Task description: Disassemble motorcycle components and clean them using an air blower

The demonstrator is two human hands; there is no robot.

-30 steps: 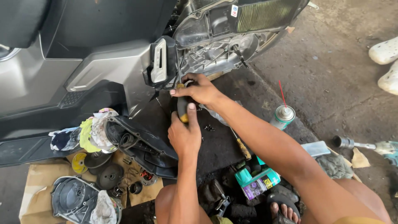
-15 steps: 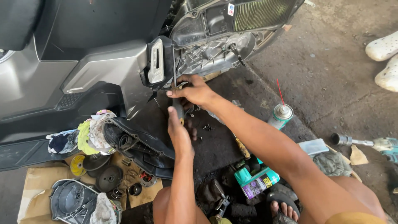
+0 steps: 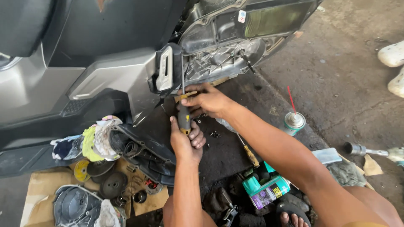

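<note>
My left hand (image 3: 186,141) grips the dark handle of a screwdriver (image 3: 184,117) with a yellow band, held upright. Its metal shaft runs up beside the black foot peg bracket (image 3: 165,75) of a grey scooter (image 3: 105,80). My right hand (image 3: 207,101) closes on the top of the same handle, just under the open engine case (image 3: 219,59). Small loose bolts (image 3: 215,134) lie on the dark floor right of my left hand.
A black plastic cover (image 3: 145,153), rags (image 3: 94,141) and round clutch parts (image 3: 111,184) lie on cardboard (image 3: 40,187) at lower left. A spray can with a red straw (image 3: 293,121), a green bottle (image 3: 267,191), another screwdriver (image 3: 249,153) and an impact tool (image 3: 370,151) sit right.
Both hands rose with the screwdriver toward the engine case. The view has closed in on the scooter.
</note>
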